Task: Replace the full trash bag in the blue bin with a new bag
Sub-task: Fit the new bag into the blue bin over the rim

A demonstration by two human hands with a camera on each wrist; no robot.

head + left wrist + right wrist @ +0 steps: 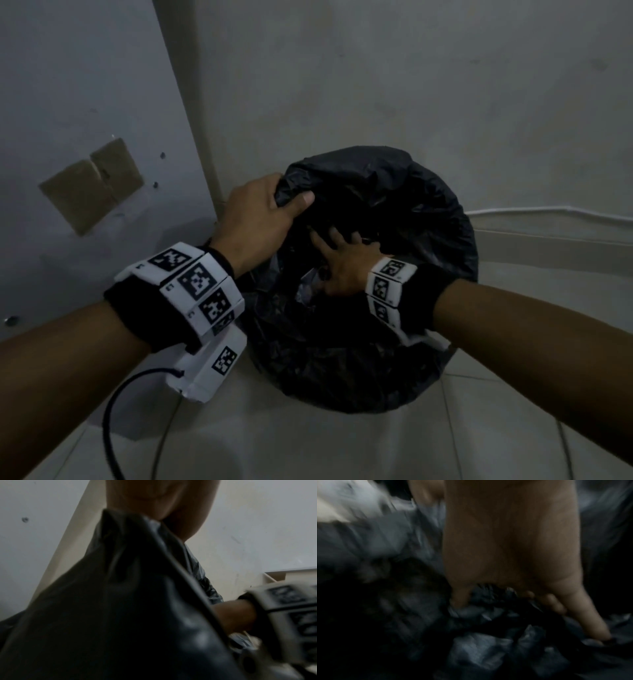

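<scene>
Over the bin, the black bag (pixel 376 192) rim is pinched by the left hand (pixel 260 219) while the right hand (pixel 346 267), fingers spread, presses inside, seemingly to seat it.

A dim corner inside a home or similar building. Plain painted walls (pixel 376 85) meet a pale tiled floor (pixel 342 445). A bagged bin (pixel 394 205) stands in the corner.

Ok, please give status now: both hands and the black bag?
Left hand grips black bag edge. Right hand inside the bag, fingers spread, pressing plastic. Bin hidden. Nothing blocking.
</scene>
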